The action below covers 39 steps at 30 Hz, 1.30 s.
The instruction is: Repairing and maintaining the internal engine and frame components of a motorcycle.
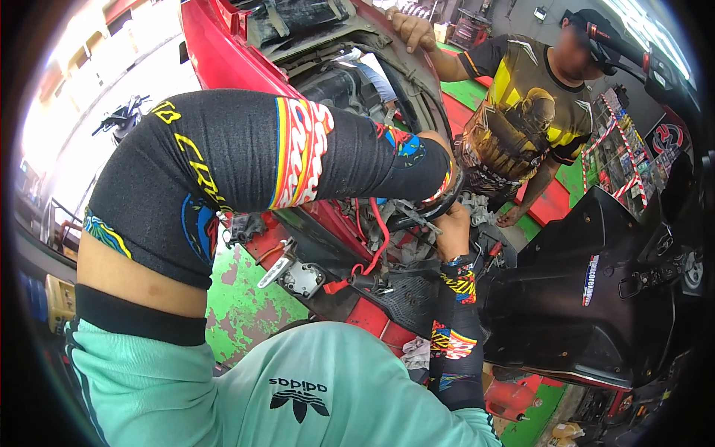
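Note:
A partly stripped motor scooter with red panels stands in front of me, its open body showing cables and dark parts. My left arm reaches across it in a black patterned sleeve. Only a little of my left hand shows behind the sleeve, near the black curved tube; its fingers are hidden. My right hand is just below that tube, among metal parts and cables, and its fingers are out of sight too. A red cable hangs left of my right hand, over the black footboard.
Across the scooter, a co-worker rests one hand on its far edge. The black front shield stands at the right. A metal engine part lies left of the footboard. A red canister is at the lower right.

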Motion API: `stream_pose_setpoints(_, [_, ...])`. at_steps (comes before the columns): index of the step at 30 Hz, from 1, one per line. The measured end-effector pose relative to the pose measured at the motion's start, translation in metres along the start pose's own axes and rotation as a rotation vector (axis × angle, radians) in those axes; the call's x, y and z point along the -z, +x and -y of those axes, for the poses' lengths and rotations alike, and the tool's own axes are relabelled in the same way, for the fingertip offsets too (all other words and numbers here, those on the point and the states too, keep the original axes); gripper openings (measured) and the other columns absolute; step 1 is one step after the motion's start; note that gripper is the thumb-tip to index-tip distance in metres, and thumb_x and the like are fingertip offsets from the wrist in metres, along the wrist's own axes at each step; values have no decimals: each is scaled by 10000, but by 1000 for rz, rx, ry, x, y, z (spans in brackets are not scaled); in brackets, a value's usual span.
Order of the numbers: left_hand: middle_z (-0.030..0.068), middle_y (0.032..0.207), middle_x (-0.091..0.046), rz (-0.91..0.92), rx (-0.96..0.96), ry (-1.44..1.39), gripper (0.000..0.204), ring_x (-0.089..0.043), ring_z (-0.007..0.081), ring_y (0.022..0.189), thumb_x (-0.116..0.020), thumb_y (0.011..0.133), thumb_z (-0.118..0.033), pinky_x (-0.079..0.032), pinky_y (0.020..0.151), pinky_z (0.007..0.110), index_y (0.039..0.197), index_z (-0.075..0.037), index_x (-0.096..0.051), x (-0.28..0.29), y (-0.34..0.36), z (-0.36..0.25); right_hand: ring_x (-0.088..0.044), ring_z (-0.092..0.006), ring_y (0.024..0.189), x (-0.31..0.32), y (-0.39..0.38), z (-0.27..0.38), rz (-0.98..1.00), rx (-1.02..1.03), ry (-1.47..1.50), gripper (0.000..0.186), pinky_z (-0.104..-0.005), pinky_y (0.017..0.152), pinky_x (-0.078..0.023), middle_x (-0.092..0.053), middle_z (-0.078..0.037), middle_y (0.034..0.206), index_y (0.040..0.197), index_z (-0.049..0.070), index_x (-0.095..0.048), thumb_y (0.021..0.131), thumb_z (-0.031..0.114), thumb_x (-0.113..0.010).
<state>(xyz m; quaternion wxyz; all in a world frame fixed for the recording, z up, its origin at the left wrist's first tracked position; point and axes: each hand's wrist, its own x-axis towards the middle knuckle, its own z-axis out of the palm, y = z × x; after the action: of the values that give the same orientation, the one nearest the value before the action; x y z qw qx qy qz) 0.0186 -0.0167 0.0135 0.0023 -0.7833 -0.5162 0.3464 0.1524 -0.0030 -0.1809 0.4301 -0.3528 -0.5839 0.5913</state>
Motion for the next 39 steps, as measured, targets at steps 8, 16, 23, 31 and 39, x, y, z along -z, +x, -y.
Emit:
stream_pose_setpoints(8, [79,1175,-719,21,29,58,412,-699,288,1040,-787,782,-293,-581,786,473,1150,-111,-747,0,11,-1,-680,-202,801,2,2,9,-6,369,-478,145,-315,723,-499,-728,-112,875,1008,-29,-690,902,57,-642])
stream_pose_setpoints(16, [52,1111,-739,-114,-27,53,329,-702,272,1032,-717,824,-306,-572,765,455,1098,-132,-769,-22,14,-1,-678,-404,891,-13,-8,4,-14,480,-566,224,-407,750,-500,-696,-223,936,1092,-44,-610,981,149,-581])
stream_pose_setpoints(23, [61,1107,-742,-134,47,-134,281,-704,251,1036,-671,843,-263,-568,782,414,1073,-140,-776,-25,-19,-3,-651,-439,894,-22,-11,-11,-90,391,-571,336,-435,758,-489,-677,-249,932,1136,-44,-581,1038,268,-507])
stream_pose_setpoints(31, [50,967,-760,-345,-60,221,221,-724,268,938,-645,832,-214,-566,736,404,981,-128,-784,-36,-19,1,-596,-457,1012,-20,3,-46,-106,475,-522,355,-457,860,-456,-640,-273,1065,1166,-56,-581,1051,254,-452])
stream_pose_setpoints(39, [57,907,-758,-374,-123,201,194,-725,271,874,-643,818,-211,-567,690,404,910,-119,-788,-47,1,9,-424,-459,1235,-38,14,-74,-305,348,-461,450,-482,1027,-346,-427,-301,1296,1316,-91,-431,1021,240,-505])
